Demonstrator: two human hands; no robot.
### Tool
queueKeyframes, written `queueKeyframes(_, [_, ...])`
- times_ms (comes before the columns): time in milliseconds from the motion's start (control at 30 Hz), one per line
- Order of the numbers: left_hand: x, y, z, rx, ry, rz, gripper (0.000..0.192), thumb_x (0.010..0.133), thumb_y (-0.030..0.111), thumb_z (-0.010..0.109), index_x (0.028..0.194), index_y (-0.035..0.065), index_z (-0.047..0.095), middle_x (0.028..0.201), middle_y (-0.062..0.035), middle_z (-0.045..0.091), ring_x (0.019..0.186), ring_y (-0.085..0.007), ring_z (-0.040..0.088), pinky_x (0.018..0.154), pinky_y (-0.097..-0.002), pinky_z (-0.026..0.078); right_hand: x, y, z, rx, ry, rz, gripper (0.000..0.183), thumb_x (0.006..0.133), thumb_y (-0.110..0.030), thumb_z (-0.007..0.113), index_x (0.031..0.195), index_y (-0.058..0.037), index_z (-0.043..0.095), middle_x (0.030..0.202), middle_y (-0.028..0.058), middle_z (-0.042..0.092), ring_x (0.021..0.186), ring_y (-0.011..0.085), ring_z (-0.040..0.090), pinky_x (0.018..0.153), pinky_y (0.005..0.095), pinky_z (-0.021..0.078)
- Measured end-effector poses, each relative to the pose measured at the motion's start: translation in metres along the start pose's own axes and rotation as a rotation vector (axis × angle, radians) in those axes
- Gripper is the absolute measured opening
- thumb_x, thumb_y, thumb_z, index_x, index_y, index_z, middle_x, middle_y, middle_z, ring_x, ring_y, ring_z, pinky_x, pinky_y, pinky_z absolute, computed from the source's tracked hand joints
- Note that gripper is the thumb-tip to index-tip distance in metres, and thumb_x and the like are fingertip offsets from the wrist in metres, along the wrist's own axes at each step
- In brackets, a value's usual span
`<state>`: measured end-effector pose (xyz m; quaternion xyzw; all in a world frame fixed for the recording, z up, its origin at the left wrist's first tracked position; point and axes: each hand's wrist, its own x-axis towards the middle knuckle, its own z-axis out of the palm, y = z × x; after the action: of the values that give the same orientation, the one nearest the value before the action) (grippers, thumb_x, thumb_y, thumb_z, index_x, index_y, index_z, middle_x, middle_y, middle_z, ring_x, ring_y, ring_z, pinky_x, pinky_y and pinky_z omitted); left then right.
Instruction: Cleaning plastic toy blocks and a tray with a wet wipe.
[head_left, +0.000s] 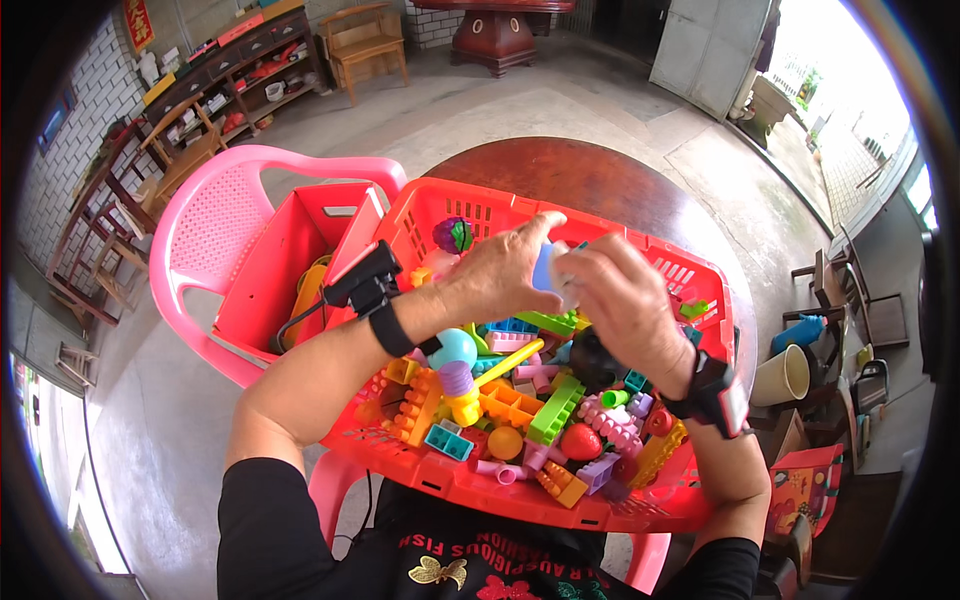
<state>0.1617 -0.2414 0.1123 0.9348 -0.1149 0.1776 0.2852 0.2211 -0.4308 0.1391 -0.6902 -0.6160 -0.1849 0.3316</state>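
Note:
My left hand (499, 262) grips a light blue toy (542, 270), largely covered by the fingers, so its exact kind is unclear. In my right hand (626, 307) is a crumpled white wipe or cloth (559, 262), pressed against that toy. Both hands are above a red plastic basket (442, 484) full of toys. Below them lie a yellow and purple toy hammer (461, 394), a turquoise ball (454, 347), a green building block (555, 410), an orange block (510, 403), and a toy strawberry (581, 442). Purple toy grapes (448, 235) rest at the basket's far left.
The basket stands on a round brown wooden table (555, 169). At its left, a pink plastic chair (214, 232) carries a red box (262, 277) with yellow items inside. Wooden stools (832, 289) and a cream bucket (780, 375) stand to the right.

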Motion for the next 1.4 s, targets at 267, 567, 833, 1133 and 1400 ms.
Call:
queueKeyframes(267, [-0.008,0.029,-0.005,-0.100,0.009,0.035,0.091,0.069,0.023,0.081,0.140,0.0041,0.028,0.117,-0.0190,0.059,0.106,-0.0355,0.060,0.087,-0.0420,0.049,-0.011,0.002,0.019,0.162,0.076,0.230,0.028,0.086,-0.010,0.058,0.112,-0.0047,0.051,0.103,0.0181,0.049,0.087,0.0352,0.056,0.074,0.0398,0.0472])
queueKeyframes(567, [-0.012,0.034,-0.002,0.347,0.259,0.545,0.069,0.074,0.014,0.072,0.135,0.0062,0.041,0.121,-0.0106,0.053,0.096,-0.0285,0.059,0.080,-0.0406,0.050,-0.012,-0.010,0.008,0.818,0.263,0.766,0.021,0.097,-0.021,0.040,0.107,-0.0052,0.050,0.091,0.0025,0.052,0.082,0.0095,0.050,0.069,0.0266,0.0437])
queueKeyframes(833, [-0.017,0.045,0.002,0.276,0.284,0.830,0.048,0.079,0.019,0.062,0.125,0.0202,0.051,0.123,-0.0069,0.051,0.110,-0.0249,0.051,0.087,-0.0417,0.047,-0.034,0.003,0.018,1.635,0.202,0.836,0.034,0.097,-0.025,0.045,0.121,-0.0023,0.051,0.113,0.0051,0.058,0.105,0.0157,0.055,0.093,0.0309,0.0441])
queueKeyframes(1133, [-0.009,0.034,0.001,0.118,0.248,0.376,0.059,0.072,0.025,0.074,0.122,0.0124,0.047,0.126,-0.0128,0.052,0.114,-0.0310,0.052,0.094,-0.0444,0.038,-0.017,-0.001,0.022,1.397,0.385,0.734,0.024,0.097,-0.015,0.039,0.117,-0.0081,0.050,0.109,0.0045,0.057,0.101,0.0125,0.055,0.087,0.0282,0.0458])
queueKeyframes(1400, [-0.005,0.017,0.002,-0.377,0.203,0.003,0.066,0.075,0.039,0.077,0.119,0.0016,0.046,0.110,-0.0160,0.056,0.102,-0.0305,0.057,0.085,-0.0396,0.047,-0.027,0.002,0.029,0.761,0.339,0.501,0.027,0.096,-0.007,0.049,0.122,-0.0051,0.049,0.106,0.0044,0.054,0.089,0.0122,0.053,0.077,0.0268,0.0457])
